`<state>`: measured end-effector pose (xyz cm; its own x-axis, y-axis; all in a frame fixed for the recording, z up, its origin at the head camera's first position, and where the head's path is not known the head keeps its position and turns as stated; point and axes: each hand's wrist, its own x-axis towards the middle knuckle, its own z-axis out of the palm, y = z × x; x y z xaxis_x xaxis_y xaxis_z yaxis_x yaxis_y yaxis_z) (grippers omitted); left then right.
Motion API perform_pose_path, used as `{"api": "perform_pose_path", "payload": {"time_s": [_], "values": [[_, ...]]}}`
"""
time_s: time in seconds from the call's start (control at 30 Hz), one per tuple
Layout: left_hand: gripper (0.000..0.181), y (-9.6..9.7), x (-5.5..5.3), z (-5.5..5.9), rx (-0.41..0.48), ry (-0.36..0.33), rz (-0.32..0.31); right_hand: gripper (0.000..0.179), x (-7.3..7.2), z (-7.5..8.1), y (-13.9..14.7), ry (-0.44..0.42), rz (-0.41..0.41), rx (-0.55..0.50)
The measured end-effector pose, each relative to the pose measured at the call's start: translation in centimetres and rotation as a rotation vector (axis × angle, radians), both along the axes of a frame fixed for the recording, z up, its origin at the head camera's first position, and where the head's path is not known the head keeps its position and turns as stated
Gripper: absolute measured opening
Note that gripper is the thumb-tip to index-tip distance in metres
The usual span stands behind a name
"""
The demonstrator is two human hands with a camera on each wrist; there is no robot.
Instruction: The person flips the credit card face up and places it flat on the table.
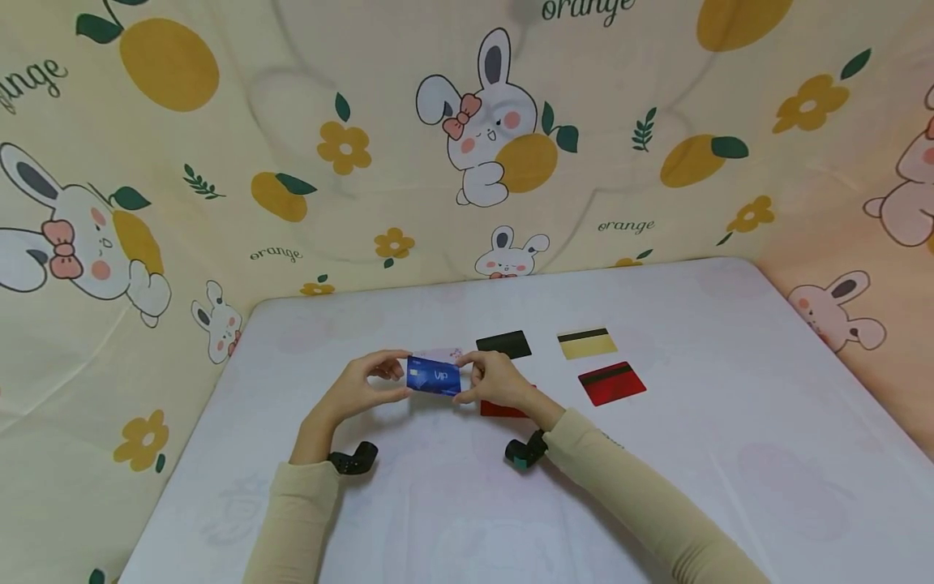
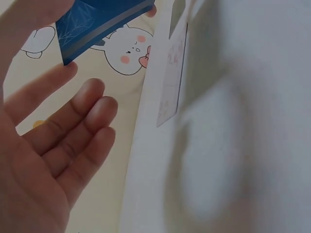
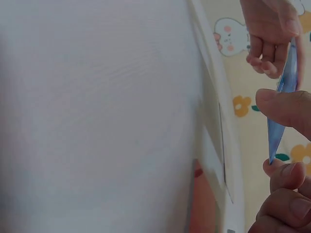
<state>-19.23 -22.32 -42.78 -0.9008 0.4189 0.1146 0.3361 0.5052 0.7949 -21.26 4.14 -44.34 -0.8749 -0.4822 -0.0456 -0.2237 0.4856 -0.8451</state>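
A blue card (image 1: 434, 376) printed "VIP" is held up off the table between both hands. My left hand (image 1: 362, 383) pinches its left edge between thumb and index finger, while the other fingers are loosely bent beside it. At the right edge, my right hand (image 1: 499, 379) pinches the card with thumb and finger. The left wrist view shows the back of the blue card (image 2: 97, 24), with a stripe along it. Behind it a pale card (image 1: 441, 354) with a pinkish pattern lies on the table, partly hidden by the blue one.
Beyond the right hand lie a black card (image 1: 505, 345) and a gold card (image 1: 588, 344) with a dark stripe. A red card (image 1: 611, 384) lies to the right; another red card (image 1: 502, 410) is partly under the right hand. The white table (image 1: 438, 503) meets a printed cloth backdrop (image 1: 394, 195).
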Motion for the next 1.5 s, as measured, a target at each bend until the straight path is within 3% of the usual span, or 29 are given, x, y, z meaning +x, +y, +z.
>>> {"api": "perform_pose_path", "payload": {"time_s": [0.33,0.9,1.27,1.5], "values": [[0.053,-0.3,0.2,-0.6,-0.030,0.017,-0.011,0.054,0.1,-0.5,0.2,0.004,0.004,0.010],[0.052,-0.7,0.0,-1.9,-0.054,-0.062,-0.001,0.055,0.1,-0.1,1.0,-0.092,0.062,-0.083],[0.054,-0.7,-0.1,-2.8,-0.082,-0.156,-0.020,0.055,0.7,-0.1,0.8,-0.110,0.014,-0.020],[0.053,-0.5,0.0,-2.8,-0.101,-0.148,-0.032,0.055,1.0,-0.1,0.5,-0.104,-0.011,0.041]]}}
